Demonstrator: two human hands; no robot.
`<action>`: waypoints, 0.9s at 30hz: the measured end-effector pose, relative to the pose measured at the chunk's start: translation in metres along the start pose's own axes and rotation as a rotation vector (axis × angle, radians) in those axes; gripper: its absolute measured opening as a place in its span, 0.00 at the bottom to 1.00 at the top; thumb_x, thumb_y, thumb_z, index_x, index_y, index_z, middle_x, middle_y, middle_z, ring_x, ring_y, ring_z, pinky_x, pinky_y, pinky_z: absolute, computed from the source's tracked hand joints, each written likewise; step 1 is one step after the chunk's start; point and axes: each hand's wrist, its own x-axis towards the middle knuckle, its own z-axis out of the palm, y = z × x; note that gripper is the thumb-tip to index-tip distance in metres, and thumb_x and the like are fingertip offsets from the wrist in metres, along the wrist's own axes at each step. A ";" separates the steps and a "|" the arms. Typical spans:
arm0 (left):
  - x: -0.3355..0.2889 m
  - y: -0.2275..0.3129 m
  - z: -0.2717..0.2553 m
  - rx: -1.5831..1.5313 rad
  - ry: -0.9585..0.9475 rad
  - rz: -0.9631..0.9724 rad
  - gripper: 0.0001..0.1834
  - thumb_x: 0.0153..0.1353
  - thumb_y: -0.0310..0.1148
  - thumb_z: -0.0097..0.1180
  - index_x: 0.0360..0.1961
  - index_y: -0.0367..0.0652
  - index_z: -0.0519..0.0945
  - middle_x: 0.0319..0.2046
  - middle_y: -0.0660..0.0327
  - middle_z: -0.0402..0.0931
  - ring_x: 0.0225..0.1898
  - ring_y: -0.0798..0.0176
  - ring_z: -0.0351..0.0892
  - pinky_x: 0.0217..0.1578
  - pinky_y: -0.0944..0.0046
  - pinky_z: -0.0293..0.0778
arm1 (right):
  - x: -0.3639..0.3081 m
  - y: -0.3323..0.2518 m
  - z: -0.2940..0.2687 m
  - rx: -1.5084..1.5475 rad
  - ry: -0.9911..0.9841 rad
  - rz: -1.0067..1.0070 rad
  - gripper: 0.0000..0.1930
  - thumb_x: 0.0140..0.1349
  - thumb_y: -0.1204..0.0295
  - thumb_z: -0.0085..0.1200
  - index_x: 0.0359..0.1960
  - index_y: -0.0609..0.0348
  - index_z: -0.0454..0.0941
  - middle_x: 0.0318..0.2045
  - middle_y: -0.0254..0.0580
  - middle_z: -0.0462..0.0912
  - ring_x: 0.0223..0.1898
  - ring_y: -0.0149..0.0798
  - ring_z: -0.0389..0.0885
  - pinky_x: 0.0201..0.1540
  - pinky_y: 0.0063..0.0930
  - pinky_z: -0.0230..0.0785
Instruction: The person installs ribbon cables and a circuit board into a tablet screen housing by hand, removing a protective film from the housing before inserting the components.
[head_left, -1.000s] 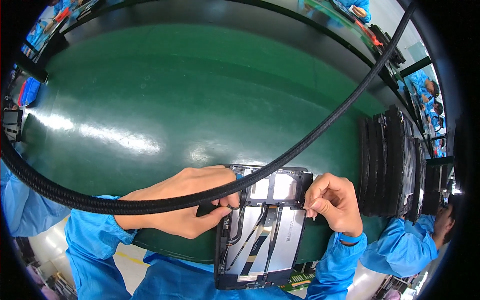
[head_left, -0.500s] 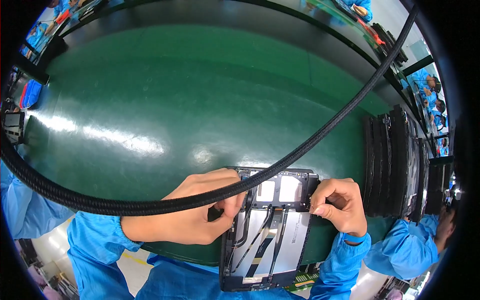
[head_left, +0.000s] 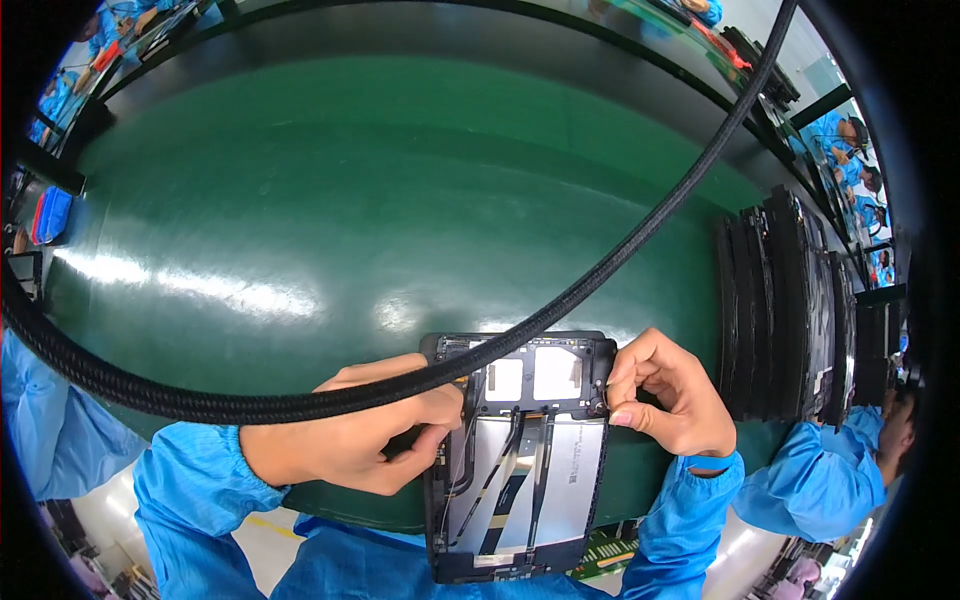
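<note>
An opened black tablet (head_left: 592,480) lies at the table's near edge, its inside facing up. It shows a silver panel, thin black cables and two pale rectangular windows in a black upper frame. My left hand (head_left: 375,430) is closed at its upper left side, thumb and fingers curled over the edge. On the upper right edge, my right hand (head_left: 680,400) pinches the frame between thumb and fingers. A thick black braided cable (head_left: 640,238) passes in front of the view and covers parts of my left hand and the tablet.
Black tablet-like units (head_left: 780,310) stand in a row on the right of the green table (head_left: 330,180). A blue bin (head_left: 52,215) sits at the far left. Beneath the tablet a green circuit board (head_left: 608,553) shows. Co-workers in blue sit at both sides and beyond.
The whole view has shifted slightly, so the table and stack appear further left. My right hand's fingers have risen a little along the tablet's edge. Both hands stay at the tablet.
</note>
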 end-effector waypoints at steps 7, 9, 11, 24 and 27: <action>-0.009 0.022 0.002 0.264 0.008 0.017 0.22 0.52 0.14 0.69 0.47 0.38 0.77 0.37 0.52 0.91 0.30 0.56 0.87 0.32 0.60 0.81 | -0.001 -0.010 -0.004 -0.086 -0.003 0.032 0.19 0.69 0.83 0.71 0.57 0.63 0.76 0.33 0.34 0.84 0.35 0.26 0.79 0.45 0.26 0.71; -0.011 0.024 0.011 0.305 0.043 -0.013 0.22 0.52 0.14 0.69 0.46 0.39 0.76 0.36 0.51 0.91 0.29 0.56 0.86 0.31 0.60 0.81 | 0.000 -0.004 -0.005 -0.078 0.019 0.035 0.19 0.68 0.83 0.70 0.57 0.63 0.76 0.32 0.34 0.84 0.35 0.26 0.79 0.44 0.26 0.71; -0.012 0.023 0.016 0.334 0.139 0.010 0.19 0.52 0.15 0.66 0.43 0.40 0.75 0.36 0.51 0.91 0.27 0.56 0.85 0.31 0.61 0.81 | 0.000 -0.003 -0.004 -0.079 0.064 0.006 0.20 0.67 0.84 0.69 0.57 0.64 0.76 0.32 0.33 0.84 0.34 0.26 0.78 0.42 0.25 0.70; -0.004 0.025 0.016 0.774 -0.056 0.232 0.15 0.49 0.36 0.68 0.40 0.48 0.88 0.38 0.65 0.85 0.37 0.58 0.82 0.35 0.62 0.76 | 0.003 -0.002 -0.005 -0.162 -0.006 -0.075 0.22 0.64 0.87 0.65 0.59 0.64 0.77 0.31 0.37 0.83 0.33 0.30 0.81 0.42 0.30 0.73; 0.004 0.024 0.015 0.710 -0.015 0.272 0.17 0.45 0.34 0.65 0.39 0.44 0.89 0.34 0.64 0.86 0.34 0.57 0.81 0.31 0.57 0.75 | 0.005 -0.001 -0.007 -0.162 -0.035 -0.089 0.22 0.63 0.87 0.64 0.59 0.64 0.76 0.31 0.37 0.83 0.33 0.31 0.81 0.42 0.30 0.73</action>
